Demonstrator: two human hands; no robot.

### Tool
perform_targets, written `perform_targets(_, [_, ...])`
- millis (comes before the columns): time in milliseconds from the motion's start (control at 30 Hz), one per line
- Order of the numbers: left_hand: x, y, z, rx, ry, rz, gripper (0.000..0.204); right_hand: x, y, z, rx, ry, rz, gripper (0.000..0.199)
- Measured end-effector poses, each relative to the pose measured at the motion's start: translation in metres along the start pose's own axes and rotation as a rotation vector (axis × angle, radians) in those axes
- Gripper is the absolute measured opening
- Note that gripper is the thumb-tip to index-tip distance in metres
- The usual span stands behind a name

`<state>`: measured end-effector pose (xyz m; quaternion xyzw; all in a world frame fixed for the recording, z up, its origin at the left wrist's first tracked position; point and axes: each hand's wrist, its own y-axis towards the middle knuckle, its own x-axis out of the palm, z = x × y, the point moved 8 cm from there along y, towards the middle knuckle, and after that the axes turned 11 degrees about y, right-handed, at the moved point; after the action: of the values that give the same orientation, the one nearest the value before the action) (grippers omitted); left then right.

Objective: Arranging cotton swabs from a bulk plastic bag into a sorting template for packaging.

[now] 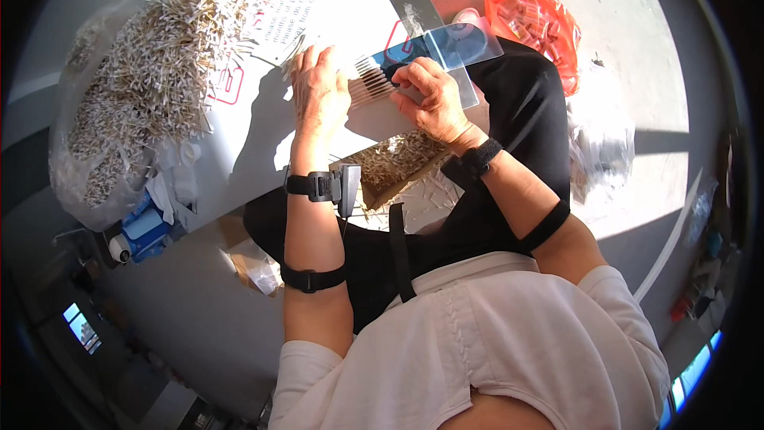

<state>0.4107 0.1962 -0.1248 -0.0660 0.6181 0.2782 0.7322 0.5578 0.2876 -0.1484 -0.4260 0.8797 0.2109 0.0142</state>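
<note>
Between my hands a row of thin sticks [368,86], like cotton swabs, lies side by side on a white printed board [360,1]. My left hand [320,95] rests at the left end of the row, its fingers stretched forward. At the right end, over the edge of a clear bluish plastic sleeve [461,41], my right hand [432,97] has its fingers curled into a pinch. What sits between those fingertips is hidden. The sleeve lies partly above my right thigh.
A large clear bag [68,131] heaped with cotton swabs [147,72] stands at the left. Below the board's near edge is a cardboard box [385,196] of more sticks. A red plastic bag [549,28] of small packs lies at the far right, by a clear bag [601,139].
</note>
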Motion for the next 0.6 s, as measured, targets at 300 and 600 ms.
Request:
perform_targets(300, [0.023, -0.057, 0.027, -0.056, 0.145, -0.184, 0.085, 0.009, 0.022, -0.004, 0.057, -0.359, -0.395, 0.086])
perform_targets(600, [0.028, -0.059, 0.030, -0.016, 0.234, -0.201, 0.074, 0.021, 0.035, 0.007, -0.024, -0.519, -0.526, 0.072])
